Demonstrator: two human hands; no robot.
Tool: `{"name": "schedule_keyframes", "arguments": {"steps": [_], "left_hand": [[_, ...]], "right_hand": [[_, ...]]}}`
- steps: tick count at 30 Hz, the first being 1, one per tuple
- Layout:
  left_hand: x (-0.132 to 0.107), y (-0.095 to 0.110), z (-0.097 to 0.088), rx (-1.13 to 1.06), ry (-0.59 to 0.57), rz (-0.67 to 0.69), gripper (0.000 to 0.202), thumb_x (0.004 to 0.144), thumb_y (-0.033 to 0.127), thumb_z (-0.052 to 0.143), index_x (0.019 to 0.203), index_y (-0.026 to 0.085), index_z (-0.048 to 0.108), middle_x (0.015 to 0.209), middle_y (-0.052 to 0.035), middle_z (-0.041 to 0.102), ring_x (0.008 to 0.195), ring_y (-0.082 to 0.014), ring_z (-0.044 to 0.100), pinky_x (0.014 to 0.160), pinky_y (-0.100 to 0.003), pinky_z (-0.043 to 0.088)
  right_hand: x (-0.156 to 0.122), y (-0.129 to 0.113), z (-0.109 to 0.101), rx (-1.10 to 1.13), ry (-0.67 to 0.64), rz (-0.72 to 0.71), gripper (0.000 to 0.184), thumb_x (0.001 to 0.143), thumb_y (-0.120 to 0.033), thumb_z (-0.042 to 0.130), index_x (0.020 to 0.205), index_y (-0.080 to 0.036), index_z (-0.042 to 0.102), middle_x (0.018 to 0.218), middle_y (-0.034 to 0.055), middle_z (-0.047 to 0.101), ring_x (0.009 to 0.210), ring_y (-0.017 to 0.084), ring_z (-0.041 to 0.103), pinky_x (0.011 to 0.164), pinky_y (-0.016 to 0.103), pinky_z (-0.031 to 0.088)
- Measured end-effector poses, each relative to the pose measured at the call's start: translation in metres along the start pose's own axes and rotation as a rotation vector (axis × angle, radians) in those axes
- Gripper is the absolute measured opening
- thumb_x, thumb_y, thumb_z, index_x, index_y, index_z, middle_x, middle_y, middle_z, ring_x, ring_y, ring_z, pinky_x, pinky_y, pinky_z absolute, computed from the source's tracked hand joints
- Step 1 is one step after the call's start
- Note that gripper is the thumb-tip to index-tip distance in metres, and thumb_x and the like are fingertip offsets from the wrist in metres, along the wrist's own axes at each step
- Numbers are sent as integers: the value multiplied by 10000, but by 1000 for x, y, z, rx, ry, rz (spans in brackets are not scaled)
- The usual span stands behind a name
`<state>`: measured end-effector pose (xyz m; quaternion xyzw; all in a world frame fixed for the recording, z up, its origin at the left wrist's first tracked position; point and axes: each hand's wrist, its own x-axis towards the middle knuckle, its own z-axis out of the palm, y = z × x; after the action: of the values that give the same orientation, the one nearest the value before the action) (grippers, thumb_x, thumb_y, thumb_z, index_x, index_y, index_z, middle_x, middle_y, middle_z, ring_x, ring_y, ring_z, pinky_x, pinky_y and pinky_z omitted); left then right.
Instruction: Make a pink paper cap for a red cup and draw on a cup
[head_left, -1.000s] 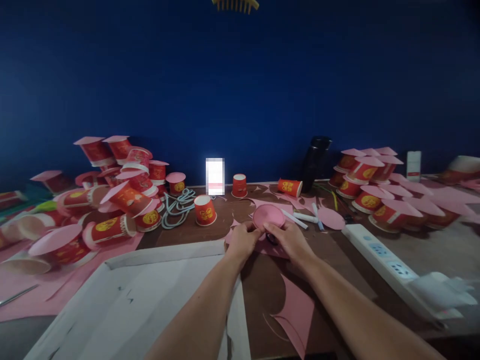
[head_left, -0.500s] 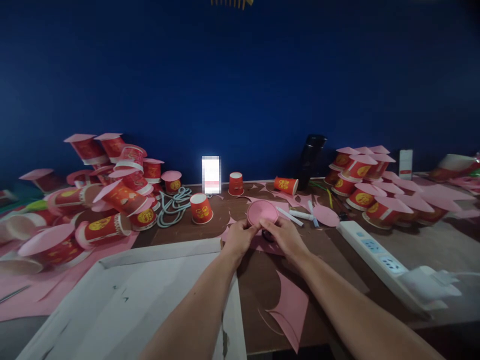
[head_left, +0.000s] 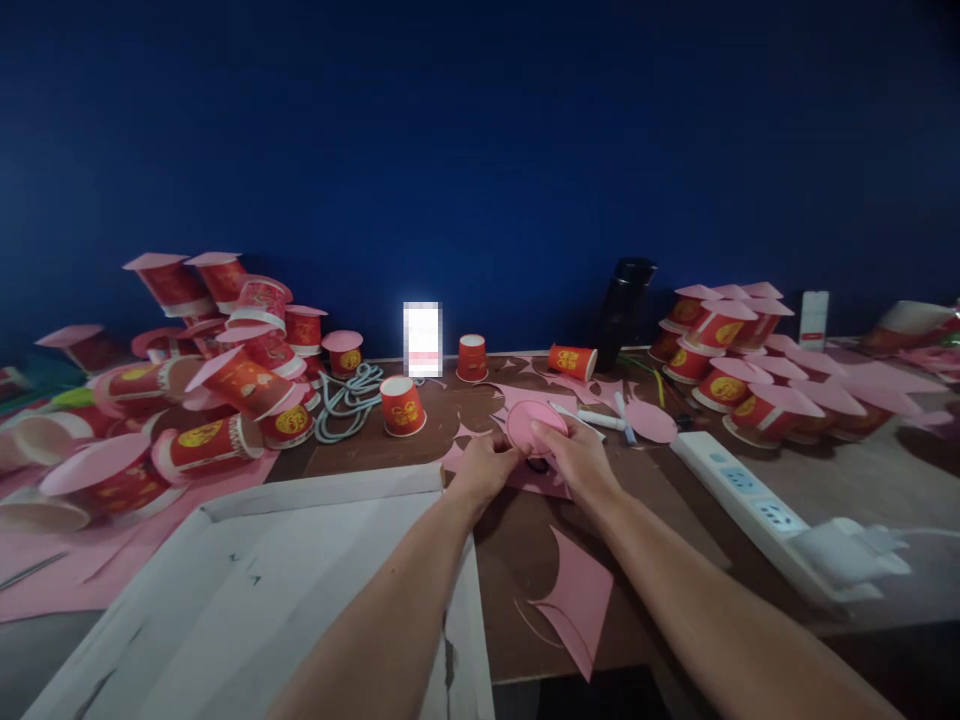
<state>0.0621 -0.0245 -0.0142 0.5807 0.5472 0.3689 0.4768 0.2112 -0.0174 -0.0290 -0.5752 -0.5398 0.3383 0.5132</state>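
Near the middle of the table, a round pink paper disc is held tilted, with a curved line running just inside its rim. My right hand grips it from the right, thumb lying across its face and the other fingers hidden beneath. At its lower left edge my left hand is closed, its fingertips pinched at the rim. What is under the disc cannot be made out. Pink paper scraps with curved cut-outs lie in front of and behind my hands. A red paper cup stands upside down to the left.
Piled at left are red cups with pink discs; more capped cups are stacked at right. A white box lid fills the left foreground. A power strip, white pens, a coiled cable and a black bottle surround the work spot.
The disc has shifted slightly right. My right thumb reaches further across its face, while my left fingers have moved from its front to the lower left edge.
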Motion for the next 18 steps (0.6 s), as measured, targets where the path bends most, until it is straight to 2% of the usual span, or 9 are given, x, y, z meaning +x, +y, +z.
{"name": "schedule_keyframes", "arguments": {"steps": [4, 8, 11, 14, 18], "left_hand": [[-2, 4, -1, 12, 72, 3, 254, 687, 412, 647, 603, 172, 642, 514, 16, 524, 525, -112, 441, 549, -226, 342], [-5, 9, -1, -24, 111, -32, 235, 699, 413, 641, 637, 186, 660, 495, 23, 525, 511, -116, 444, 549, -232, 350], [-5, 10, -2, -35, 101, -22, 258, 714, 431, 625, 705, 180, 683, 534, 19, 561, 528, -116, 461, 549, -230, 351], [-5, 10, -2, 17, 104, -8, 223, 704, 396, 644, 694, 177, 688, 541, 15, 566, 556, -122, 478, 560, -226, 365], [-5, 9, -2, 37, 106, 9, 242, 711, 399, 640, 613, 178, 660, 530, 1, 567, 582, -137, 512, 568, -233, 383]], "right_hand": [[-2, -6, -1, -16, -54, 50, 387, 723, -549, 580, 700, -164, 607, 536, -21, 514, 512, 122, 444, 497, 236, 360], [-4, -9, 2, 80, -118, 52, 429, 759, -595, 531, 771, -171, 590, 564, -19, 516, 491, 107, 425, 468, 222, 349], [-6, -9, 3, 65, -117, 39, 425, 737, -571, 578, 806, -154, 621, 624, 0, 573, 527, 111, 473, 495, 219, 374], [-7, -8, 4, -14, -112, 51, 407, 714, -540, 599, 728, -136, 640, 593, 11, 583, 520, 122, 491, 481, 225, 368], [-7, -8, 5, -56, -105, 69, 364, 707, -496, 592, 607, -146, 597, 493, -9, 517, 457, 110, 457, 433, 224, 334]]}}
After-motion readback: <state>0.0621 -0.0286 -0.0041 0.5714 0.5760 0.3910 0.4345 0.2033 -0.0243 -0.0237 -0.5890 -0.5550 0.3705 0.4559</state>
